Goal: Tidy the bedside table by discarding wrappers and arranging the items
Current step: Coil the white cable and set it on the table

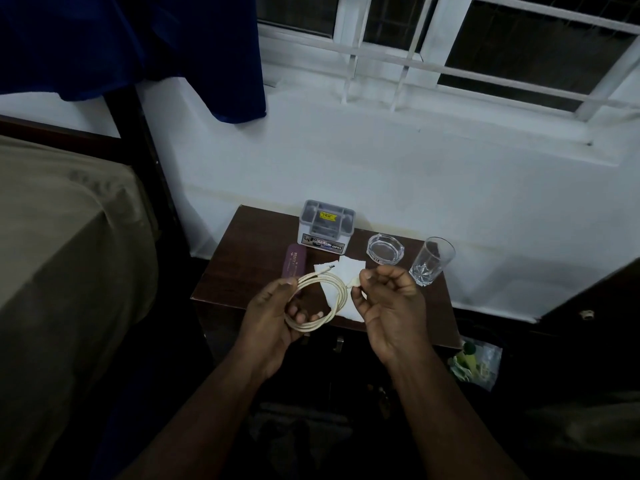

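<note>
A cream charging cable (337, 289) is looped into a coil above the front of the dark wooden bedside table (235, 271). My left hand (273, 313) grips the left side of the coil, fingers through the loop. One end of the cable is pinched by my right hand (388, 306) at the coil's right side. The other plug end points up over a white tissue (346, 271) lying flat on the table under the cable.
A grey plastic organiser box (325, 226) stands at the table's back, a purple case (294, 265) left of the tissue, a glass ashtray (385, 252) and a drinking glass (431, 259) to the right. A bed (62, 237) is at left. Wrappers (476, 363) lie low right.
</note>
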### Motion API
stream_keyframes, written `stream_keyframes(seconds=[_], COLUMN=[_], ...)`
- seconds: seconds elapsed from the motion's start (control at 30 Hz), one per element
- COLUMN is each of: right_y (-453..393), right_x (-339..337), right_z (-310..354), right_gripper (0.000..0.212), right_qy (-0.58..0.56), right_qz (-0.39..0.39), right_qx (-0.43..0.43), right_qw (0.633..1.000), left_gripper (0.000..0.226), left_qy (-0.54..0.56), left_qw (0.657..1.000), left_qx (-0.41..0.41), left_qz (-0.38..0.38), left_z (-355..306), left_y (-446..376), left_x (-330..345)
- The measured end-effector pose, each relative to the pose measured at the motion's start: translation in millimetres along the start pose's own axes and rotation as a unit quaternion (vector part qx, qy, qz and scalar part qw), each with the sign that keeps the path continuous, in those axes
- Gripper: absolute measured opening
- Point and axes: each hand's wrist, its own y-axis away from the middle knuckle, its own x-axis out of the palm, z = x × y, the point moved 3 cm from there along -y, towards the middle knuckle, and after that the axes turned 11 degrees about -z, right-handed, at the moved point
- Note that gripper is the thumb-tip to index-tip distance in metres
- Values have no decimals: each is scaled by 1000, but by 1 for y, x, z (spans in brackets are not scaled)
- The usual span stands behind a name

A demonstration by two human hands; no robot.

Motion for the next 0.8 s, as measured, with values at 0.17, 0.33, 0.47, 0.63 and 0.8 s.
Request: stream_keyframes(seconds=[0.17, 0.33, 0.47, 0.63, 0.8], right_y=[-1, -3, 1, -2, -3], right_x=[3, 6, 10, 11, 13], right_z=[-2, 2, 6, 9, 9], right_gripper=[22, 24, 22, 16, 18], right_qy=[58, 130, 177, 203, 209], right_qz=[3, 20, 25, -10, -48], right_qx=[0, 4, -50, -134, -204], right_qw=[998, 991, 983, 970, 955], left_gripper=[30, 14, 14, 23, 30], left_qy=[20, 9, 4, 25, 65], left_qw=[999, 1000, 1000, 999, 995], left_qx=[-39, 10, 17, 29, 14], left_qz=[5, 23, 5, -35, -68], left_z=[6, 3, 4, 2, 6], left_y=[-4, -2, -5, 1, 0], left_x=[0, 1, -1, 5, 5])
